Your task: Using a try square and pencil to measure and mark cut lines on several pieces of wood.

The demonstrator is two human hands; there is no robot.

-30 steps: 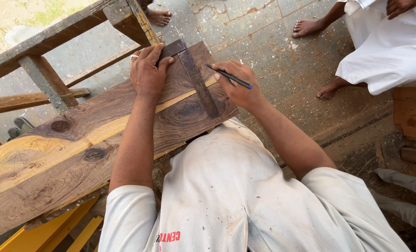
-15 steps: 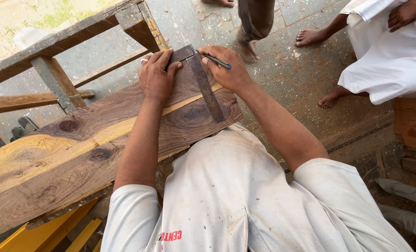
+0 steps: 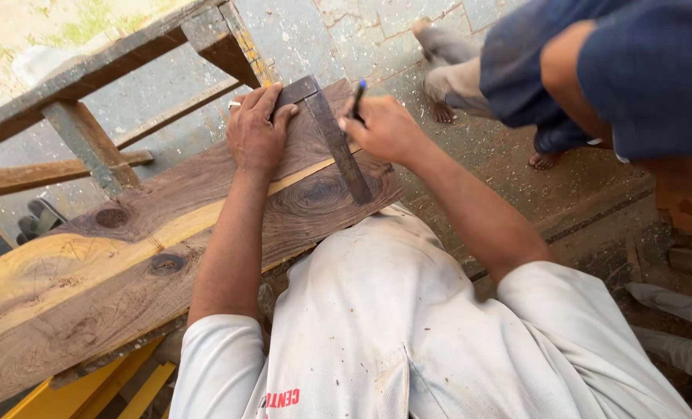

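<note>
On the dark plank [image 3: 152, 256] nearest me, my left hand [image 3: 256, 132] lies open, pressing the square's [image 3: 330, 136] stock flat near the far end. My right hand [image 3: 385, 128] pinches a blue pen [image 3: 357, 99] beside the blade. Beyond the board's edge, another person's bare foot [image 3: 439, 109] stands close.

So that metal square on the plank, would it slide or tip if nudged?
Probably slides rather than tips: the square lies flat on the plank. Likely stiff, since its blade looks straight and metal. The left hand presses its stock, so it should hold for now.
</note>
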